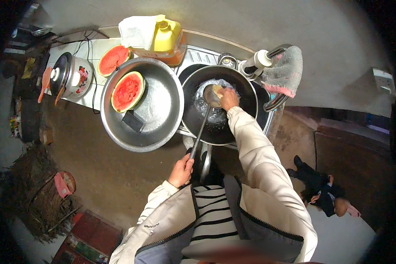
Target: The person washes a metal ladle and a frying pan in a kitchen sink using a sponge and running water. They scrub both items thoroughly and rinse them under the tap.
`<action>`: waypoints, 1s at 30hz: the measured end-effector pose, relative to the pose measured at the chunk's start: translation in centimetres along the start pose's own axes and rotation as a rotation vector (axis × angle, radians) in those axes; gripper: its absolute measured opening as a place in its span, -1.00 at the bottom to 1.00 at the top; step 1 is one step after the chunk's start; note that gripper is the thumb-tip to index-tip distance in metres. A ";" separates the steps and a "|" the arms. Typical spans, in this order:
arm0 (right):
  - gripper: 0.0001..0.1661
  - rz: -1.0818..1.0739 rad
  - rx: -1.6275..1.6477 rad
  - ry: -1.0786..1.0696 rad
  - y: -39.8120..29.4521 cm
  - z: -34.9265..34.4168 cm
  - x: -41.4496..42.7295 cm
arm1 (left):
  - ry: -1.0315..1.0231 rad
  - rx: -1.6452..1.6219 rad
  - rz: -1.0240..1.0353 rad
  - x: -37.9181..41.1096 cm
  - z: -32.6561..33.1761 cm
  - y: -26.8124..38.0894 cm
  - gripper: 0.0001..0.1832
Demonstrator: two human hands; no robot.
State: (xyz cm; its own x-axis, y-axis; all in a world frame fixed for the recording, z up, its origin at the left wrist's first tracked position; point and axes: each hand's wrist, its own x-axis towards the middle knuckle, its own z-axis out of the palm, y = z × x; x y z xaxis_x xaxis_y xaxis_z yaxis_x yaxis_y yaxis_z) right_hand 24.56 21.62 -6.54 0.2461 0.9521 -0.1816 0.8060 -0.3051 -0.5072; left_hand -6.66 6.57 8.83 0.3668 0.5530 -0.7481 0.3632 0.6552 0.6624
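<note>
My left hand (181, 171) grips the handle of a metal ladle (203, 127), whose round bowl lies over a dark wok (242, 128). With my right hand (229, 98) I hold a yellowish scrubber (216, 89) against the ladle's bowl. Soapy-looking water (201, 99) shows inside the wok, which rests over the sink. Left of the wok stands a wide metal basin (142, 148). A cut watermelon half (128, 92) and a dark rectangular block (134, 121) lie in it.
Another cut watermelon piece (114, 59), a flowered electric pot (81, 81) and a yellow jug (168, 36) stand on the tiled counter. A knit glove (283, 72) hangs over the faucet at the right. A person (320, 191) sits at the lower right.
</note>
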 end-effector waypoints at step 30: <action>-0.57 -0.076 0.442 -0.385 -1.4 0.3 -1.7 | 0.017 -0.009 -0.028 -0.3 0.0 -0.7 -0.59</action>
State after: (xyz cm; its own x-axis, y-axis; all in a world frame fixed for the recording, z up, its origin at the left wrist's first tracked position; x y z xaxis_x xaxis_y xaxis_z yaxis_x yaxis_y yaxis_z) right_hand 22.84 20.42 -5.80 -0.0832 0.9203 -0.3823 0.4924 -0.2956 -0.8186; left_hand -6.99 5.95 8.60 0.3420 0.5430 -0.7669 0.3655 0.6750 0.6409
